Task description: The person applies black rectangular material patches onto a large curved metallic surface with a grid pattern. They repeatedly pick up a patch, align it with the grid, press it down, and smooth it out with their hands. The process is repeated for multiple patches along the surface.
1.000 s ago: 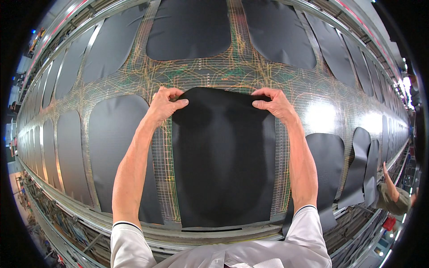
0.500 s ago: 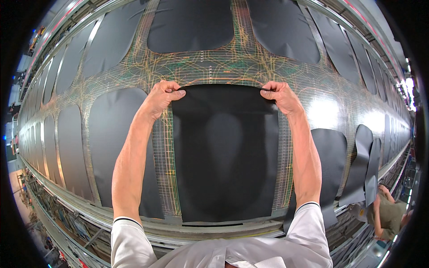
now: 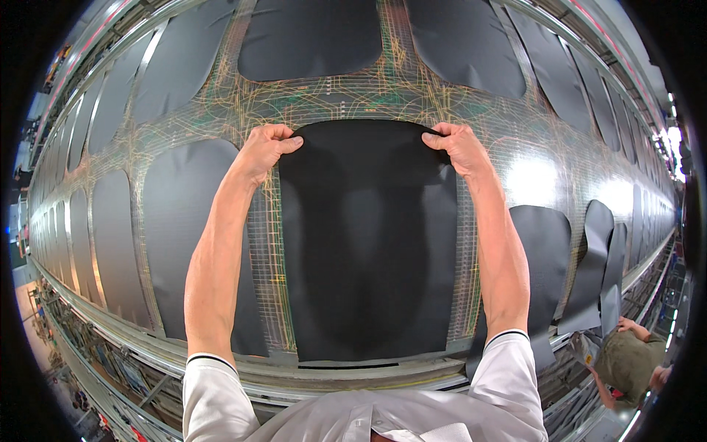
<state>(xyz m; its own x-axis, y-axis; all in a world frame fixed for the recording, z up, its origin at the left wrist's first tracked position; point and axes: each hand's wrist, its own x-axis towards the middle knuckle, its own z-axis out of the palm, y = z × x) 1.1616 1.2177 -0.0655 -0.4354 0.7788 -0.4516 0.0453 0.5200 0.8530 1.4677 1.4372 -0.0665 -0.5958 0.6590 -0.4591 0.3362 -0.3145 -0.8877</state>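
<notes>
A large black fabric panel [image 3: 368, 243] with rounded far corners lies on a long table [image 3: 331, 99] marked with a dense grid of coloured lines. My left hand [image 3: 264, 149] pinches the panel's far left corner. My right hand [image 3: 458, 145] pinches its far right corner. Both arms stretch forward over the panel, which spreads flat from my hands back to the table's near edge.
Several more dark panels lie on the table: to the left [image 3: 180, 236], across the far side [image 3: 309, 40], and to the right [image 3: 549, 254], some draping over the near edge [image 3: 600, 265]. Another person [image 3: 626, 361] crouches at lower right. A metal frame [image 3: 96, 346] runs under the table.
Both hands have pushed the panel's far edge farther away across the table, and the panel lies more stretched and flat. The person at lower right has moved lower.
</notes>
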